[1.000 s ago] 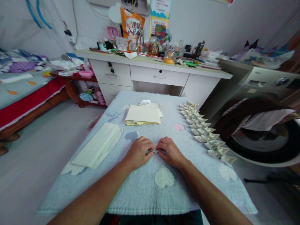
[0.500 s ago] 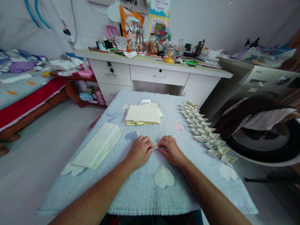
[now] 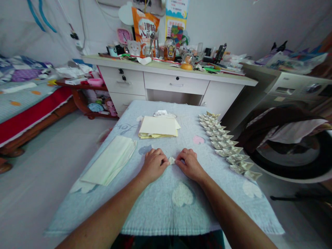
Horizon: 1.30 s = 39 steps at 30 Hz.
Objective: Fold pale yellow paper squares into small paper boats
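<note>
Paper piece (image 3: pixel 172 160), small, seemingly mid-fold: was pinched by left hand (image 3: pixel 155 163) at nine o'clock, right hand (image 3: pixel 189 163) at three; next crease apparently needed even pressure.

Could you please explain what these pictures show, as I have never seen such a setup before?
There is no machine here: a camera worn on a person's head looks forward and down. The left hand and right hand are bare, pinching a small pale piece, apparently folded paper, between them. On the cloth below lie folded pale sheets to the left, a stack of paper farther back, and a row of folded paper boats to the right.
</note>
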Available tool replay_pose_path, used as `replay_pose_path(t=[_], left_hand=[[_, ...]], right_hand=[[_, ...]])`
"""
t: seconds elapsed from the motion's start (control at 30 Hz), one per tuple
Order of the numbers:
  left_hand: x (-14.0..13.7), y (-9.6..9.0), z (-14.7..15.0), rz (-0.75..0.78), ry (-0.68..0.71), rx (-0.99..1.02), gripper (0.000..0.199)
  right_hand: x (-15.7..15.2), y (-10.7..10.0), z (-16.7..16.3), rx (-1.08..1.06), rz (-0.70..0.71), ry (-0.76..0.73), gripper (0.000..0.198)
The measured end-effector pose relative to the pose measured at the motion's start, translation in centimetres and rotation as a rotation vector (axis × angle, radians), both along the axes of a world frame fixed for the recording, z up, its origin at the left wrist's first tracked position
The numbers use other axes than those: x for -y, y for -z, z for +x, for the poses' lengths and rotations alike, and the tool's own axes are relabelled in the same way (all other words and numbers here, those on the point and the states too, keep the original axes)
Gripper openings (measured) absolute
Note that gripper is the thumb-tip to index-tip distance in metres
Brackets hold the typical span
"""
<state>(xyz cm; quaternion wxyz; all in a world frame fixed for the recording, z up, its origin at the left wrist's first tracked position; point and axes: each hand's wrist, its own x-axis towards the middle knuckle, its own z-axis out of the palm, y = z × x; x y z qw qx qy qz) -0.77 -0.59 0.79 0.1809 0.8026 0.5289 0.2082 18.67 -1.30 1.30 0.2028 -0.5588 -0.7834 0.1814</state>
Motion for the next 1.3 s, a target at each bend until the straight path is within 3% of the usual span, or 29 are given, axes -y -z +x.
replay_pose_path(t=[0.7,1.3], left_hand=[[0.3,-0.4,0.7,0.006,-0.089,-0.150,0.017],[0.4,-0.4,0.3,-0.009,-0.081,-0.096,0.011]], right_hand=[[0.2,-0.2,-1.2,0.186,-0.017,0.115,0.015],[0.3,-0.4,-1.3,0.225,-0.004,0.105,0.017]])
